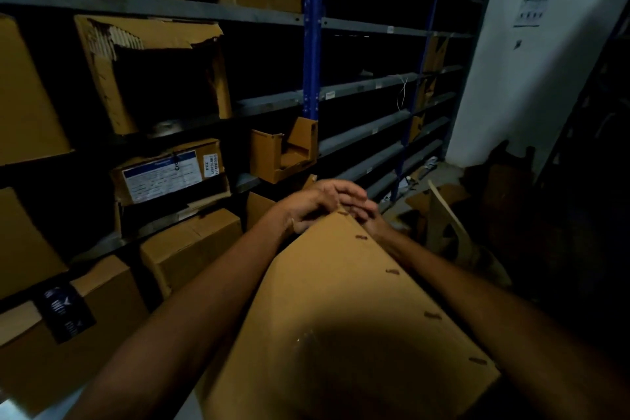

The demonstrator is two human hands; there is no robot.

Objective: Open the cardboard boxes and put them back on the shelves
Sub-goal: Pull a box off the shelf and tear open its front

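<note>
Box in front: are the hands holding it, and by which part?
Yes. Both hands grip the box at its far corner, where the stapled edge ends. The left hand curls over it and the right hand is partly hidden behind it.

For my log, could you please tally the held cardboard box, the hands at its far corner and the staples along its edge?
Cardboard box: 1
Left hand: 1
Right hand: 1
Staples: 5
Total: 8

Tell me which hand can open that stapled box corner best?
Probably the left hand: it curls over the cardboard box corner; the right hand sits half hidden behind it.
</note>
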